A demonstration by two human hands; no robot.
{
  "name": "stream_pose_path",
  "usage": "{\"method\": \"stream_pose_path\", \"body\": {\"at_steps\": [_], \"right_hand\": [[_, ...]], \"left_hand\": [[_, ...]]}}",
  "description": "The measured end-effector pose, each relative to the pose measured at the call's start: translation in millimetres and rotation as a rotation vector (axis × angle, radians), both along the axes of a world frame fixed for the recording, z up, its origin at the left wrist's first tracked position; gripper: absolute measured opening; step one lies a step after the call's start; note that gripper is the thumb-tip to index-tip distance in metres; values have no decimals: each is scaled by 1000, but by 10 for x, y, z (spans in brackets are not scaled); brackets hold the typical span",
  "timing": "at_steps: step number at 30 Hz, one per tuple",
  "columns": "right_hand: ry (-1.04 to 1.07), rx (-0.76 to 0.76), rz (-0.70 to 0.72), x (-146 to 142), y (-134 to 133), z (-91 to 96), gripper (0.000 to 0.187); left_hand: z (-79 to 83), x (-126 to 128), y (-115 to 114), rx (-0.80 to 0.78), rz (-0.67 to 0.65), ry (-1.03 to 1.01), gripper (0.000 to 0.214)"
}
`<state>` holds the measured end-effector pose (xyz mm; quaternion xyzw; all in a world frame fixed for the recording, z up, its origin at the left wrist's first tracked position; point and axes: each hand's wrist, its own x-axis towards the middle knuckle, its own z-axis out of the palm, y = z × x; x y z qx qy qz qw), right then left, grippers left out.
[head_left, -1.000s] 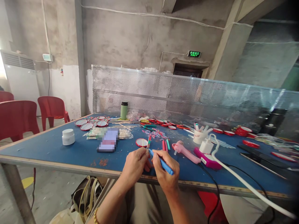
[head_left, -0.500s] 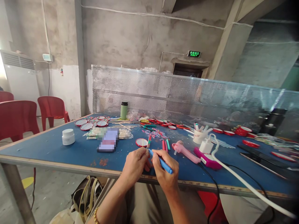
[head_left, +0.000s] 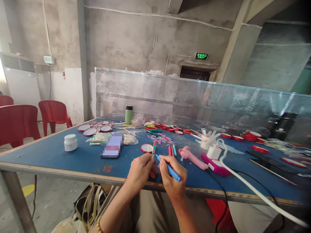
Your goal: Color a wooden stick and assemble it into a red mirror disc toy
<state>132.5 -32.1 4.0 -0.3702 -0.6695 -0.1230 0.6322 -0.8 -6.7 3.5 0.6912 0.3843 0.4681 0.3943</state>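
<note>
My left hand (head_left: 141, 171) is closed around a thin stick with red, white and green bands (head_left: 154, 148), holding it upright near the blue table's (head_left: 73, 155) front edge. My right hand (head_left: 173, 179) grips a blue pen (head_left: 168, 168), whose tip points at the stick by my left fingers. A small red-rimmed round disc (head_left: 146, 148) lies just beyond the stick. Red and green marker pens (head_left: 172, 150) lie flat on the table behind my right hand.
A pink glue gun (head_left: 192, 157), a white charger with a thick cable (head_left: 243, 181), a white cup of pens (head_left: 207, 141), a white jar (head_left: 70, 142), a green bottle (head_left: 129, 115) and many red-rimmed discs (head_left: 97, 127) sit on the table. Red chairs (head_left: 18, 123) stand left.
</note>
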Motion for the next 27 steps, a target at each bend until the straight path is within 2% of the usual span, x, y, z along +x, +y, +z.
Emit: {"method": "stream_pose_path", "body": {"at_steps": [27], "right_hand": [[-23, 5, 32, -5, -5, 9, 17]], "left_hand": [[17, 1, -13, 15, 19, 23, 28]]}}
